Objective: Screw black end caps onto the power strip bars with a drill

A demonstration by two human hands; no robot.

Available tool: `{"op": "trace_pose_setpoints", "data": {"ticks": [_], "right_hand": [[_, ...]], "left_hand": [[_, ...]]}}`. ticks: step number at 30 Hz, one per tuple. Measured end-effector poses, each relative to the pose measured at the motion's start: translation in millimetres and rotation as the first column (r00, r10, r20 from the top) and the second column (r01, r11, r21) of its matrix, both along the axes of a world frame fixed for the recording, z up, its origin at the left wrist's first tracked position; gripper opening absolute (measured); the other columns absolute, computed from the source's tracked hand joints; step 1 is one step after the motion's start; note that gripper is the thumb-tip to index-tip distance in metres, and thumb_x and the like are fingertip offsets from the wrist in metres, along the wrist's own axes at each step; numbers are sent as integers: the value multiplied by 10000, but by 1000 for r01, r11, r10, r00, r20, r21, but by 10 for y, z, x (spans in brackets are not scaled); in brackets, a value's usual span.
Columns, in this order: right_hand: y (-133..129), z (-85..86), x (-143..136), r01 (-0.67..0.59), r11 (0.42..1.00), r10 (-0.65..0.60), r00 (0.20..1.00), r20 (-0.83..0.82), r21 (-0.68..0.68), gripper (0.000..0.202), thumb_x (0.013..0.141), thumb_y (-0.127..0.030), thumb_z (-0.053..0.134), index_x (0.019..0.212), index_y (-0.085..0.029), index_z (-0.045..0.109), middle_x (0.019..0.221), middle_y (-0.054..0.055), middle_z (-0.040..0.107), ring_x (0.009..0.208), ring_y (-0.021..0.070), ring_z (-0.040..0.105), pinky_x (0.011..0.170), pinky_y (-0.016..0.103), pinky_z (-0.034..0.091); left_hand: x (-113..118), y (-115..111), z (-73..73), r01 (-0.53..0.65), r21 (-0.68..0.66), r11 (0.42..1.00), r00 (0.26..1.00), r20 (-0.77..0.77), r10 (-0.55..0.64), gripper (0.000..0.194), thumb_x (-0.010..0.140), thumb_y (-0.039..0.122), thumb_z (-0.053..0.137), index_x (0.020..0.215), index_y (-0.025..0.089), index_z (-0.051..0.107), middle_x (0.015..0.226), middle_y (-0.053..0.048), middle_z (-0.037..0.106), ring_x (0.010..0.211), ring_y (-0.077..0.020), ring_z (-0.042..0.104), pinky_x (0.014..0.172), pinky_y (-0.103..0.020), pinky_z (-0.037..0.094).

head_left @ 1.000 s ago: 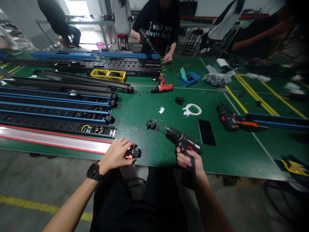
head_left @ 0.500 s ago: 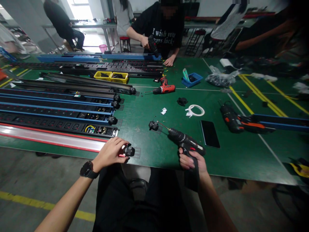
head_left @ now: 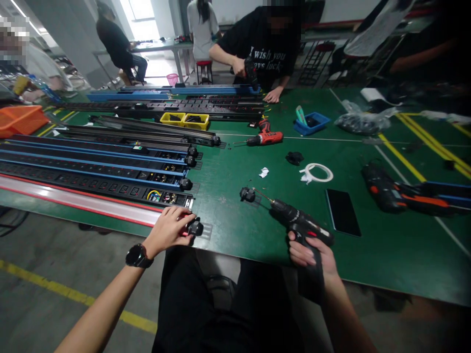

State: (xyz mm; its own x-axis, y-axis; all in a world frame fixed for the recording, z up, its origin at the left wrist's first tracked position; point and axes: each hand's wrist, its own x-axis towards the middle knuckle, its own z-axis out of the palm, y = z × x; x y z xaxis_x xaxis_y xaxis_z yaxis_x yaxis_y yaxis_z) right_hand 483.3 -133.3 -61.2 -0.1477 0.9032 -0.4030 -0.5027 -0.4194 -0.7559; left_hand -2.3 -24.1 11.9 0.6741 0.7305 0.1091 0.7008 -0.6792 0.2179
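My left hand (head_left: 171,226) is closed around the end of a long red-edged channel (head_left: 121,211) that lies along the table's front edge. A black end cap with a cable gland (head_left: 195,227) sticks out past its fingers. In my right hand (head_left: 312,256) is a black cordless drill (head_left: 300,220), gripped by the handle, its long bit pointing left. Close to the bit tip lies a loose black cable gland (head_left: 248,194) with its flat bracket. Behind the channel, several power strips (head_left: 125,189) lie side by side, some with open ends showing wires and terminals.
On the green table (head_left: 224,196) are a red drill (head_left: 265,138), a smartphone (head_left: 343,212), a white cable tie coil (head_left: 318,172) and another black drill (head_left: 384,189). Blue (head_left: 312,128) and yellow (head_left: 184,125) trays stand farther back. Across the table a co-worker (head_left: 268,54) holds a drill.
The view has swung left, so the scene sits farther right. My left hand remains on the channel's end and my right hand still holds the drill. An orange bin shows more fully at left.
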Motion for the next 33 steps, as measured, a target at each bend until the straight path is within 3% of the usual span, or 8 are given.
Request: {"op": "trace_pose_setpoints", "data": {"ticks": [5, 8, 11, 14, 18, 24, 30, 33], "right_hand": [[2, 35, -31, 45, 996, -52, 995, -84, -82, 253, 830, -448, 590, 933, -251, 711, 591, -89, 131, 472, 78, 50, 429, 310, 158], [6, 39, -40, 42, 996, -47, 997, -63, -84, 255, 840, -460, 584, 928, -257, 711, 595, -88, 130, 474, 80, 48, 425, 312, 159], [6, 44, -47, 47, 994, -54, 996, -74, -96, 271, 840, -449, 570, 922, -242, 725, 594, -88, 130, 475, 77, 43, 428, 315, 144], [2, 48, -49, 61, 992, -72, 992, -101, -111, 283, 843, -429, 559, 926, -227, 738, 598, -86, 133, 484, 75, 30, 429, 314, 132], [-5, 39, -45, 60, 992, -74, 990, -122, -115, 277, 841, -433, 568, 935, -230, 731, 611, -84, 136, 491, 73, 38, 430, 301, 144], [-3, -7, -18, 75, 986, -106, 971, -213, -149, 274, 838, -407, 586, 940, -204, 739, 611, -81, 162, 492, 69, 54, 430, 285, 204], [3, -52, 33, 10, 983, -75, 935, -347, -185, 290, 816, -383, 677, 975, -152, 750, 594, -90, 189, 480, 63, 118, 451, 244, 266], [3, -51, 37, 0, 985, -64, 926, -371, -170, 310, 829, -395, 667, 996, -146, 747, 595, -89, 198, 480, 69, 137, 457, 256, 273]], "left_hand": [[-42, -252, 53, -190, 50, 980, 972, 151, 181, 651, 910, 449, 679, 1518, 303, 497, 1479, -142, 524, 1345, -357, 498, 1098, -561, 420], [-242, -266, 79, -409, 69, 910, 877, 305, 371, 450, 991, 343, 577, 1435, 275, 554, 1388, -131, 578, 1292, -304, 549, 1090, -520, 462], [-503, -113, 130, -485, 97, 869, 833, 352, 426, 261, 1022, 272, 512, 1234, 252, 662, 1230, -104, 636, 1196, -266, 596, 1051, -474, 498], [-667, 113, 212, -388, 105, 916, 899, 261, 351, 245, 1018, 270, 538, 1211, 254, 687, 1197, -96, 651, 1161, -263, 599, 1018, -461, 509], [-663, 394, 291, -157, 58, 986, 986, 73, 152, 316, 1018, 311, 576, 1321, 291, 663, 1258, -88, 642, 1154, -257, 589, 975, -436, 520], [-503, 728, 296, 0, 7, 1000, 997, -76, 0, 445, 976, 330, 658, 1416, 287, 606, 1277, -94, 638, 1153, -257, 582, 953, -407, 510], [-298, 906, 359, 36, -51, 998, 990, -137, -43, 610, 899, 367, 742, 1481, 339, 561, 1290, -94, 601, 1109, -264, 588, 924, -392, 493], [-256, 929, 370, 82, -90, 993, 983, -155, -95, 532, 915, 339, 719, 1435, 365, 610, 1340, -88, 583, 1158, -270, 575, 959, -414, 484]]}}
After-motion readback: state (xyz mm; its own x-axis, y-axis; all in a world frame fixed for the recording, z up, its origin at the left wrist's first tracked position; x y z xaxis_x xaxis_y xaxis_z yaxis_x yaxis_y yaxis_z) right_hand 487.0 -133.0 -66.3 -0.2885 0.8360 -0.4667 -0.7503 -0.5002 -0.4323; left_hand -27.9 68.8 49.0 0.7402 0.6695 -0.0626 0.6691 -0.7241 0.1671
